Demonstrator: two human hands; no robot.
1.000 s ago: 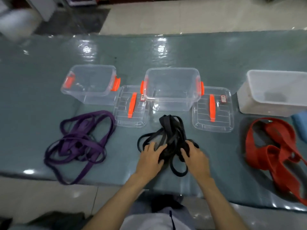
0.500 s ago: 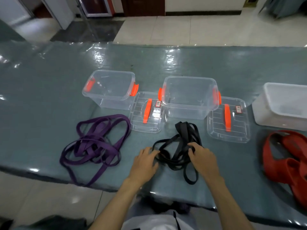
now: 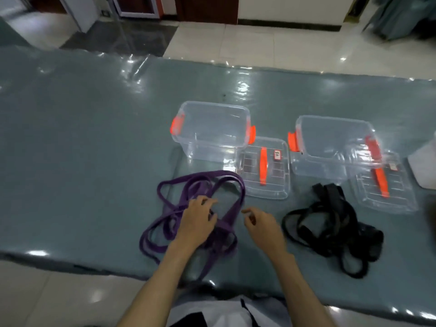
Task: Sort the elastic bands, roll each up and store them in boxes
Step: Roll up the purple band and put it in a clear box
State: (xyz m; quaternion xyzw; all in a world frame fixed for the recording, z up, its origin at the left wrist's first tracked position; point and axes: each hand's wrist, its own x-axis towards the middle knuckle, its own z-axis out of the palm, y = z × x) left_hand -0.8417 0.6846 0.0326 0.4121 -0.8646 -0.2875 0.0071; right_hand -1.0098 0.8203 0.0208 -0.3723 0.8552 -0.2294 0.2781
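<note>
Two clear boxes with orange latches sit on the grey-green table [image 3: 82, 138], both with nothing in them. Going left to right: purple elastic bands [image 3: 169, 223] in a loose tangle, left hand [image 3: 195, 223] resting on them, fingers bent, grip hard to tell. Right hand [image 3: 262, 225] hovers loosely curled, holding nothing. Left box [image 3: 212, 131], its lid [image 3: 264, 168], black elastic bands [image 3: 330, 230], right box [image 3: 337, 145], second lid [image 3: 384, 185].
</note>
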